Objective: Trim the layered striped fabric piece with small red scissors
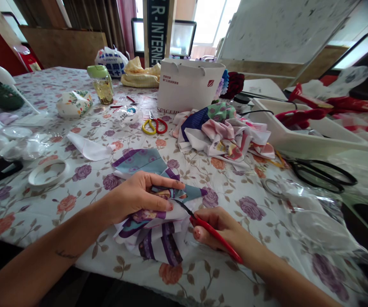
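My left hand (139, 196) is closed around a folded piece of patterned fabric (153, 232) in blue, purple and white, pinching it near the front edge of the table. My right hand (217, 228) grips a red-handled tool (217, 236) whose dark pointed tip (180, 207) touches the fabric just under my left fingers. The fabric spreads flat on the floral tablecloth (251, 204) behind and below my left hand.
A heap of fabric scraps (225, 134) lies mid-table before a white paper bag (187, 87). Yellow-and-red scissors (153, 125), black scissors (323, 172), a tape roll (48, 172), a jar (102, 85), a white tray (302, 136) and clear plastic (314, 221) surround the work area.
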`<action>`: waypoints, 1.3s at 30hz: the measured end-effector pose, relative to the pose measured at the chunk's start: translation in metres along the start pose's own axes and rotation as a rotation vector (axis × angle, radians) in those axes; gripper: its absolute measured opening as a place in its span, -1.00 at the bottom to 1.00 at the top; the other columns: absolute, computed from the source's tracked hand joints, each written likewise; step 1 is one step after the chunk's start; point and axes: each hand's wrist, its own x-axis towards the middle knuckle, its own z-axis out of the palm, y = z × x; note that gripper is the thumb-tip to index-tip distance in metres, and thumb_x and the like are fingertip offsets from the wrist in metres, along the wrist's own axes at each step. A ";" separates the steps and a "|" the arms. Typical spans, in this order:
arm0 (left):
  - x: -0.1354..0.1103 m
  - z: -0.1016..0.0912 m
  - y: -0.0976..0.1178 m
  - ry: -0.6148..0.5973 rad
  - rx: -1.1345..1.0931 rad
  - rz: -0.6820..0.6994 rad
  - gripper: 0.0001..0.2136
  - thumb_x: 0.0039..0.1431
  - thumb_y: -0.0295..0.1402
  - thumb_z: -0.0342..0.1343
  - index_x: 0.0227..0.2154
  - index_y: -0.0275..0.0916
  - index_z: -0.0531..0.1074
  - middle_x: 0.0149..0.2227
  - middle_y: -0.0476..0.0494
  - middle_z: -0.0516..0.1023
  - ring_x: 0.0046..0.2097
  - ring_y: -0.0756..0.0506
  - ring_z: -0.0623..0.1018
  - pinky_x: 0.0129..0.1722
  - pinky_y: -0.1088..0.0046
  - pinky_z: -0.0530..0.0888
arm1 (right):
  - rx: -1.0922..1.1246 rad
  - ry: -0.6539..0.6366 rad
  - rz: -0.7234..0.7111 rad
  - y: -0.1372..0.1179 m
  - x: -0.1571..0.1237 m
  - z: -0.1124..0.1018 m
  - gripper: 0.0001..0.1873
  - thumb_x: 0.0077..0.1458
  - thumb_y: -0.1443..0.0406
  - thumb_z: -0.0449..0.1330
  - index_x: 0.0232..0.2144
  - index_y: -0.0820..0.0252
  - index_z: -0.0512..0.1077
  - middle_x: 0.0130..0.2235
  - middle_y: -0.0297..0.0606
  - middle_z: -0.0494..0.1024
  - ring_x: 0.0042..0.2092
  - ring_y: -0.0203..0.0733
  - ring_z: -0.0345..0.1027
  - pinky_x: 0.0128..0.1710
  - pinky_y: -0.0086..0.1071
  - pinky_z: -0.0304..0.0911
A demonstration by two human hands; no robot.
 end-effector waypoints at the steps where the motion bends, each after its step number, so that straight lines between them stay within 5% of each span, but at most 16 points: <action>1: 0.000 0.000 0.000 -0.011 -0.008 -0.006 -0.62 -0.16 -0.53 0.35 -0.18 -0.19 0.65 -0.58 0.03 0.44 -0.58 0.09 0.32 -0.58 0.60 0.30 | 0.004 -0.009 0.001 -0.001 0.000 0.000 -0.41 0.04 -0.14 0.23 -0.60 0.16 0.14 -0.64 -0.54 0.02 -0.62 -0.45 -0.18 -0.64 -0.44 -0.31; 24: 0.001 -0.003 0.004 -0.103 -0.058 -0.094 -0.62 -0.09 -0.61 0.26 -0.15 -0.21 0.63 -0.70 0.16 0.22 -0.69 0.15 0.13 -0.73 0.70 0.09 | 0.015 -0.029 -0.021 -0.004 0.000 0.000 -0.42 0.02 -0.08 0.30 -0.63 0.16 0.12 -0.66 -0.56 0.00 -0.62 -0.46 -0.21 -0.65 -0.45 -0.32; 31: -0.002 0.001 0.008 -0.036 -0.131 -0.090 -0.63 -0.10 -0.65 0.27 -0.18 -0.24 0.64 -0.65 0.09 0.39 -0.63 0.16 0.30 -0.62 0.74 0.25 | 0.019 -0.014 -0.026 0.000 0.001 -0.002 -0.42 0.06 -0.10 0.26 -0.62 0.16 0.13 -0.66 -0.55 0.01 -0.63 -0.46 -0.20 -0.66 -0.45 -0.31; 39: -0.003 0.002 0.008 -0.050 -0.144 -0.078 -0.63 -0.09 -0.68 0.24 -0.18 -0.28 0.63 -0.67 0.10 0.37 -0.64 0.17 0.26 -0.64 0.75 0.23 | 0.054 -0.012 -0.019 0.002 0.002 -0.001 -0.43 0.05 -0.09 0.26 -0.62 0.16 0.13 -0.67 -0.56 0.01 -0.64 -0.47 -0.21 -0.67 -0.45 -0.33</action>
